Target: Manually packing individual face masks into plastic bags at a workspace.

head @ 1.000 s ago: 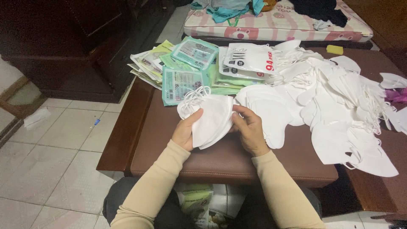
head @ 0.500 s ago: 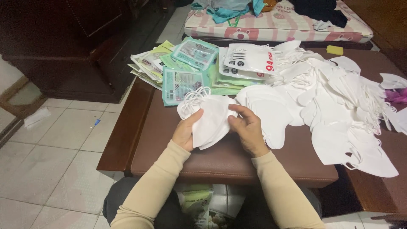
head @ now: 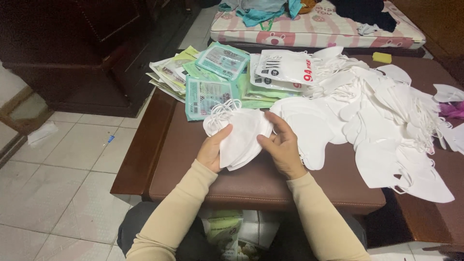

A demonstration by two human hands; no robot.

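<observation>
Both hands grasp one small stack of white folded fabric face masks (head: 239, 137), held just above the brown leather-topped low table (head: 251, 186). The left hand (head: 211, 151) cups the stack's left edge, thumb lying over the top mask; the right hand (head: 282, 147) closes on the right edge, fingers curled round it. The masks' white elastic ear loops (head: 223, 108) bunch at the far end of the stack, loose and overlapping.

Judging from how the edges sit between the palms, the step in hand looks like squaring a counted bundle so that its layers line up. The next move would call for a firm pinch that keeps the layers from sliding and the loops tucked in, since slack loops could snag.

Just right of the right hand spreads a large heap of loose white masks (head: 377, 116), reaching well across the table. Beyond the stack lie flat green-and-white plastic packets (head: 212, 92), fanned out, with a white printed pouch (head: 285, 67) resting on them. A yellow sponge-like block (head: 382, 57) sits near the far edge, and a pink patterned mattress (head: 314, 29) lies behind
</observation>
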